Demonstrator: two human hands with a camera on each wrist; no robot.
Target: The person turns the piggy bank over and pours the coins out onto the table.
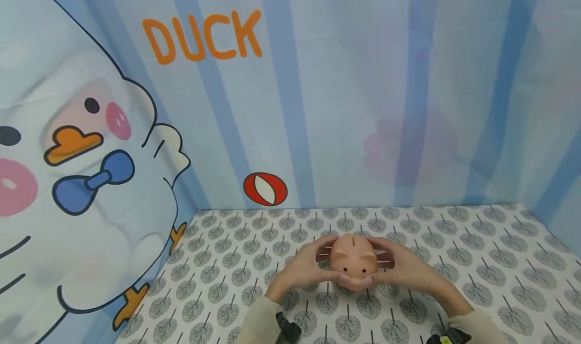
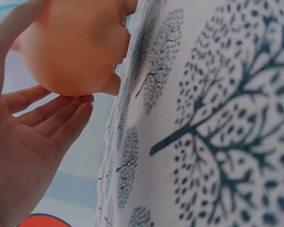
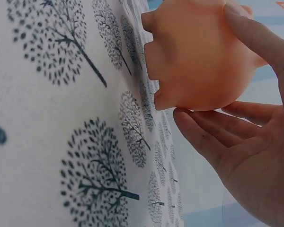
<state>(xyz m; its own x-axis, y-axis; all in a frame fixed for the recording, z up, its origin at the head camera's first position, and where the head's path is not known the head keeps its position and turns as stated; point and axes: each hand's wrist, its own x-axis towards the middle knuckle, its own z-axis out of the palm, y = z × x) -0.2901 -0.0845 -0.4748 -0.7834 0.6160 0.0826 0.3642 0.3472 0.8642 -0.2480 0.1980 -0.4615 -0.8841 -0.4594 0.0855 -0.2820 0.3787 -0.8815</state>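
An orange-pink piggy bank (image 1: 353, 255) faces the person, its coin slot on top and its two dark eyes toward the front. My left hand (image 1: 310, 263) grips it from the left, thumb at the snout and fingers round the far side. From the other side my right hand (image 1: 399, 263) holds it the same way, thumb also by the snout. In the left wrist view the stubby feet of the piggy bank (image 2: 80, 47) are right at the cloth. The right wrist view shows fingertips under the rounded rear of the piggy bank (image 3: 199, 56).
A white tablecloth (image 1: 254, 293) printed with grey trees covers the table. Behind it hangs a blue striped curtain (image 1: 336, 107) with a large printed duck (image 1: 81, 243) at the left. Dark straps (image 1: 287, 329) sit on both sleeved wrists.
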